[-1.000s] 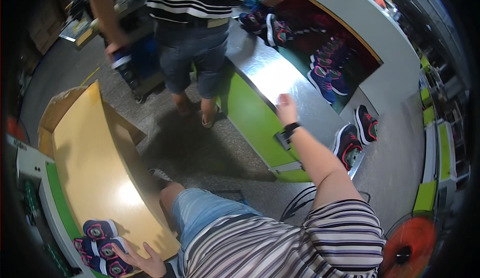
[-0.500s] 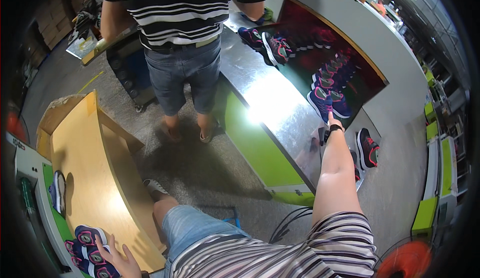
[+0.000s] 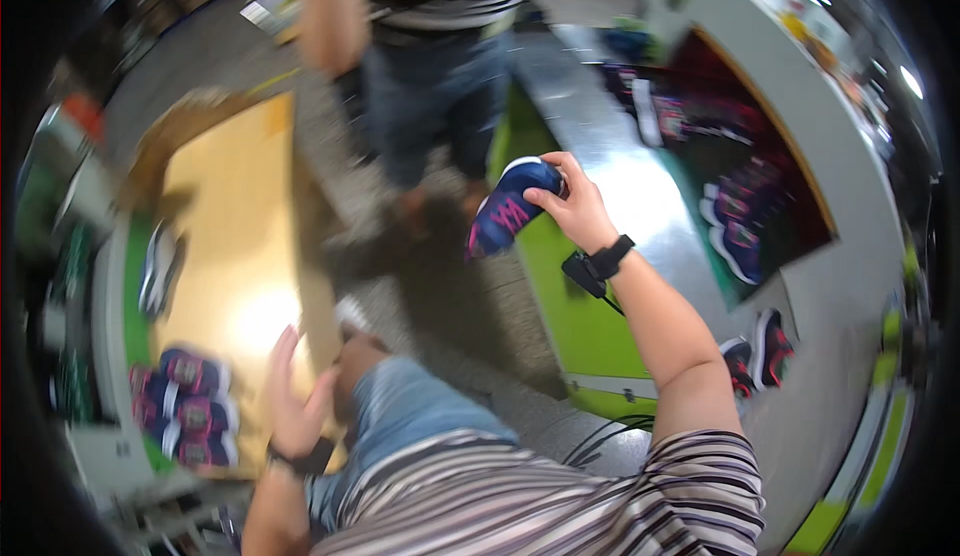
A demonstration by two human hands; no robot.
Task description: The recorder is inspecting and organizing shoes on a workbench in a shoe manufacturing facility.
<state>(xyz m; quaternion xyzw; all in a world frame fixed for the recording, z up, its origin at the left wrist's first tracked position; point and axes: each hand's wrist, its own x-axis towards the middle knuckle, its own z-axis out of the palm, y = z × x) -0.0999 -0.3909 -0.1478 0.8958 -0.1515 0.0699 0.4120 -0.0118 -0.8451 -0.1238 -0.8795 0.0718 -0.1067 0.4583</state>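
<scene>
A navy sneaker point(image 3: 514, 208) with pink lacing and a white sole is pinched in my right hand point(image 3: 577, 199), held in the air over the gap between the wooden table and the metal-topped machine. My left hand point(image 3: 296, 408) is raised at the near edge of the wooden table point(image 3: 235, 216), empty, with thumb and fingers apart. Beside it, at the table's left side, sits a cluster of similar navy and pink sneakers point(image 3: 200, 418). Farther up that side, another shoe point(image 3: 160, 268) with a pale sole lies by itself.
More sneakers point(image 3: 735, 236) stand in rows inside the machine's dark opening point(image 3: 815, 191). Two black and red shoes point(image 3: 768, 351) rest on the right. A co-worker in a striped shirt point(image 3: 445, 1) stands ahead. Black cables point(image 3: 610, 431) hang near my right side.
My right hand has lifted a sneaker from the row at the machine's opening and brought it left. My left hand has risen from the sneaker cluster. The whole view has turned left.
</scene>
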